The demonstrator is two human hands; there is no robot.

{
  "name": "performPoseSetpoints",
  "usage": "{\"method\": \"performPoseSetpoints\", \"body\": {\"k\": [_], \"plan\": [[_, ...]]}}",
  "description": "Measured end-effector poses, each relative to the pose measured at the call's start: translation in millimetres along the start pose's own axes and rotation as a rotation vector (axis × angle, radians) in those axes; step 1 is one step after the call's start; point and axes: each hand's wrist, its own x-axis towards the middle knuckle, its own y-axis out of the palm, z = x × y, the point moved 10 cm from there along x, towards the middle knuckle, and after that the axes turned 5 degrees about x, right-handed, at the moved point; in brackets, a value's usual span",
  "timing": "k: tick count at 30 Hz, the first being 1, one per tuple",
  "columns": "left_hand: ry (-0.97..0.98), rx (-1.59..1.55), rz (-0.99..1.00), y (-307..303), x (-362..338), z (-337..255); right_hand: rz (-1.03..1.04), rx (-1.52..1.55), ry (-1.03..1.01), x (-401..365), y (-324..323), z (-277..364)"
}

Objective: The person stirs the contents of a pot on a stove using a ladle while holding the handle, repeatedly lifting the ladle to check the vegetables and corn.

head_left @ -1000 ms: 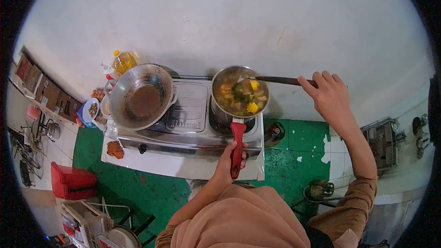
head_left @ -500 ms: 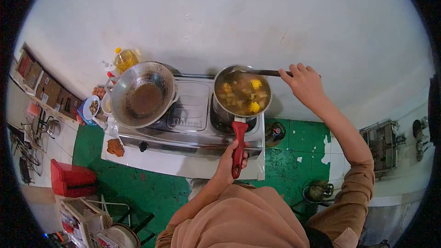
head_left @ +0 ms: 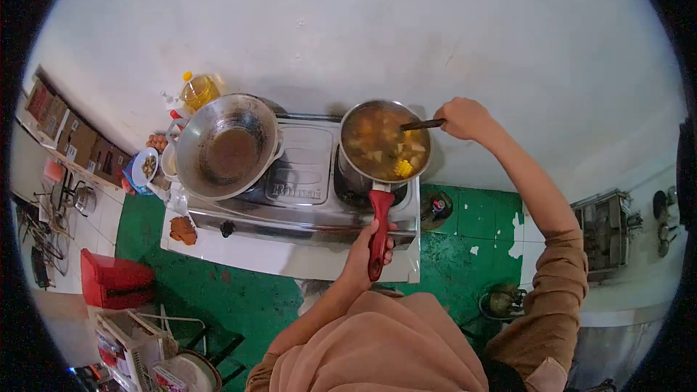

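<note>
A steel pot [head_left: 419,147] of soup with corn pieces and vegetables sits on the right burner of a two-burner steel stove [head_left: 299,174]. My left hand [head_left: 367,248] grips the pot's red handle [head_left: 377,229] near the stove's front edge. My right hand [head_left: 465,117] holds a dark-handled ladle [head_left: 422,125] at the pot's far right rim, its bowl sunk in the soup. An empty steel wok [head_left: 226,147] rests on the left burner.
A bottle of yellow oil [head_left: 198,91] stands behind the wok by the white wall. Small dishes [head_left: 145,167] and eggs lie left of the stove. A red stool [head_left: 112,283] and a gas cylinder [head_left: 501,301] stand on the green floor below.
My right hand moved left toward the pot and closed on the ladle handle. The ladle, which lay across the rim, now dips into the soup. My left hand stayed on the red handle.
</note>
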Motion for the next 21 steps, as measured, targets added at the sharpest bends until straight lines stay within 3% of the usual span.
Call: {"method": "performPoseSetpoints", "body": {"k": [7, 9, 15, 21], "plan": [[0.009, 0.0, 0.012, -0.4, 1.0, -0.7, 0.091, 0.088, -0.002, -0.3, -9.5, 0.0], [0.007, 0.008, 0.008, -1.3, 1.5, -0.6, 0.231, 0.046, 0.094, -6.4, -11.6, -3.3], [0.003, 0.003, 0.007, -1.1, 2.1, -0.4, 0.081, 0.101, 0.089, -35.1, -39.4, -15.4], [-0.012, -0.021, 0.03, -0.7, 4.4, 2.1, 0.074, 0.033, 0.182, -71.7, -57.4, -3.8]]}}
